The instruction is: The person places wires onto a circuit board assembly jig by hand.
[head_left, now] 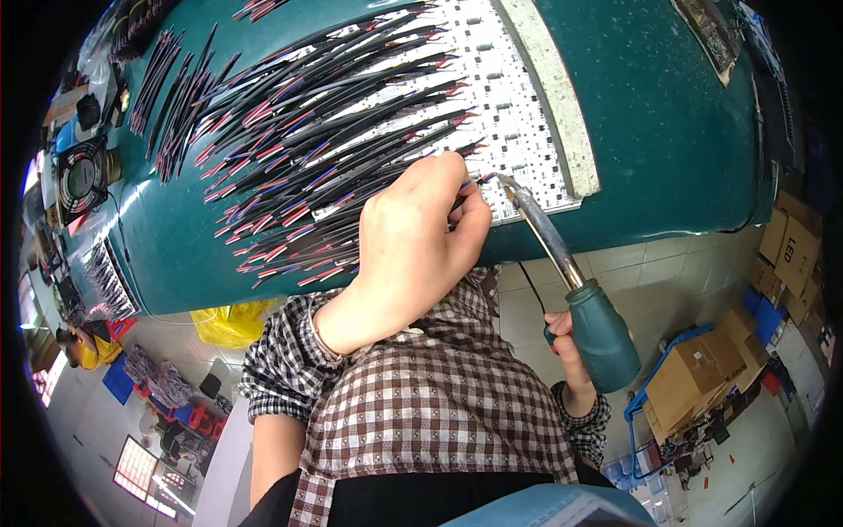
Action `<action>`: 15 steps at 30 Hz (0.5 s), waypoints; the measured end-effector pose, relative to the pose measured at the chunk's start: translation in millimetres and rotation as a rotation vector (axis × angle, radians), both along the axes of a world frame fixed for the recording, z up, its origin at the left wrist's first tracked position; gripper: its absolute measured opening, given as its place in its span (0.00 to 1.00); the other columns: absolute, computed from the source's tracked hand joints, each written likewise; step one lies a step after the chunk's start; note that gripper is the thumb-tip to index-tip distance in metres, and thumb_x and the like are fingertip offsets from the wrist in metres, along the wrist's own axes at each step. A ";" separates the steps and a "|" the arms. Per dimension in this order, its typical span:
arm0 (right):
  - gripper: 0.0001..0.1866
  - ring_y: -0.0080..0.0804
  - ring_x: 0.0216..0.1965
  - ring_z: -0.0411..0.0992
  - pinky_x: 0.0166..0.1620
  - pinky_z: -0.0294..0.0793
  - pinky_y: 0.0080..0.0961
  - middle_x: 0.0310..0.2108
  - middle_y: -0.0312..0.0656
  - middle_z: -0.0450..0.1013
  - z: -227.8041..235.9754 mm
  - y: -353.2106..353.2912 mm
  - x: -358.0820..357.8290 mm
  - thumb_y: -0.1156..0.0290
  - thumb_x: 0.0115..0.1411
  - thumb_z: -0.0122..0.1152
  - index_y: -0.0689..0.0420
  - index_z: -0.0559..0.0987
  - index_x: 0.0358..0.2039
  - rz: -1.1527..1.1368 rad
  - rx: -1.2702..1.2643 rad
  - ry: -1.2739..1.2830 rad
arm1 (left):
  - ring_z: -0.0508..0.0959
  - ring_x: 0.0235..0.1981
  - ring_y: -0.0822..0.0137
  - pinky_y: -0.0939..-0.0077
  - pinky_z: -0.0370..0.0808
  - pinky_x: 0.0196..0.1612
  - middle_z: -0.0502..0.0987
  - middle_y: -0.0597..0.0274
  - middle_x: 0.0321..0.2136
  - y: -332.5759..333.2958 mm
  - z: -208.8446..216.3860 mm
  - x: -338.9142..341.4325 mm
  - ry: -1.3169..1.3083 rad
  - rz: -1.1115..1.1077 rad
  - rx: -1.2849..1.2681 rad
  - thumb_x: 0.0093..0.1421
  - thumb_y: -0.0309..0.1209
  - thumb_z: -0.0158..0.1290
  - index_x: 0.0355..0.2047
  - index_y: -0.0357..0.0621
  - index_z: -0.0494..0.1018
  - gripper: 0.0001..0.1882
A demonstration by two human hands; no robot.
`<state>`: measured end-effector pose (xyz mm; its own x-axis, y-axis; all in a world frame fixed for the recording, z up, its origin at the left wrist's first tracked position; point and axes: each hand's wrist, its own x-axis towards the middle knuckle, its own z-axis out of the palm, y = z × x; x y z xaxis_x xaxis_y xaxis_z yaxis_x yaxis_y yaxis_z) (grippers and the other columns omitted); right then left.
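A white circuit board panel (518, 97), dotted with small dark parts, lies on the green table. Rows of black-sleeved cables (290, 119) with red, white and blue wire ends stretch leftward across it. My left hand (413, 233) is closed above the panel's near edge, thumb and forefinger pinching a cable (485, 178) whose coloured end points right. Against that end, or just beside it, rests the tip of a soldering iron (546, 237) with a thick green handle. Wrapped around the handle, my right hand (572, 356) is partly hidden behind it.
A pale bar (558, 101) borders the panel's right side on the green table (645, 132). Loose cables (171, 105) lie at far left, near a black fan (83, 176). A dark tray-like piece (708, 37) sits far right. Cardboard boxes (698, 378) stand on the floor; a yellow bag (233, 325) is below the table edge.
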<state>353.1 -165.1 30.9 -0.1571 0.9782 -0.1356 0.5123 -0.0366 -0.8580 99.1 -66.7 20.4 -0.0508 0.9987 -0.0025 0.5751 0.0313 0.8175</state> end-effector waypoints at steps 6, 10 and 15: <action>0.32 0.33 0.34 0.80 0.40 0.79 0.28 0.35 0.42 0.80 3.3 -1.0 -3.7 0.55 0.54 0.74 0.67 0.76 0.50 0.006 0.038 -0.030 | 0.76 0.19 0.53 0.62 0.72 0.22 0.72 0.54 0.21 0.1 0.8 0.3 0.004 0.000 -0.007 0.54 0.24 0.58 0.27 0.40 0.68 0.08; 0.34 0.35 0.38 0.81 0.42 0.80 0.28 0.39 0.48 0.80 10.1 3.4 -5.1 0.55 0.56 0.73 0.70 0.74 0.52 -0.074 -0.064 0.179 | 0.76 0.19 0.53 0.61 0.72 0.22 0.72 0.54 0.21 0.6 -0.6 0.8 -0.010 0.005 0.006 0.55 0.24 0.58 0.27 0.40 0.68 0.08; 0.35 0.35 0.39 0.81 0.44 0.81 0.29 0.39 0.50 0.80 14.1 9.7 -15.8 0.56 0.55 0.74 0.72 0.73 0.51 -0.174 -0.116 0.278 | 0.76 0.19 0.53 0.62 0.72 0.22 0.73 0.54 0.22 -0.7 0.0 0.5 0.008 0.006 -0.007 0.55 0.24 0.58 0.28 0.40 0.69 0.07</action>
